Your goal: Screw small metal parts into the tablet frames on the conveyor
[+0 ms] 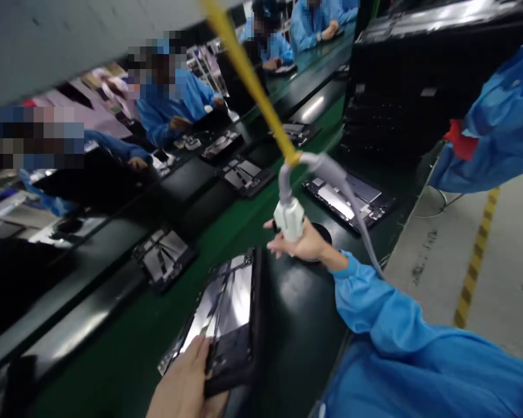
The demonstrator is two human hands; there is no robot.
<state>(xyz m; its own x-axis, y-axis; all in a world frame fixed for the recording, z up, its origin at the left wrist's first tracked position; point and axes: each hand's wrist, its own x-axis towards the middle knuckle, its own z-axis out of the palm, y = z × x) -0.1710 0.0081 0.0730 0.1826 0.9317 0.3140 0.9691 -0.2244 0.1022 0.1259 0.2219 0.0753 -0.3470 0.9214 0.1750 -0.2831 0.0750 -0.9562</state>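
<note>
My left hand [181,380] grips the near end of an opened tablet [226,302], thumb on top and fingers underneath. The tablet is tilted above the bench, with silvery battery panels and dark inner parts showing. Farther forward, my right hand [303,239] is closed round a white electric screwdriver [290,219]. A grey cable [353,197] loops from its top, and a yellow strap [253,81] holds it from above. My palm and fingers hide its lower end. Just behind that hand lies a dark round object [321,233], partly covered.
More opened tablets lie along the green-black bench, one [348,200] beyond my right hand and another [163,258] to the left. A tall black stack [387,93] stands at the right. Co-workers in blue [174,104] sit opposite; another blue sleeve [497,128] is at right.
</note>
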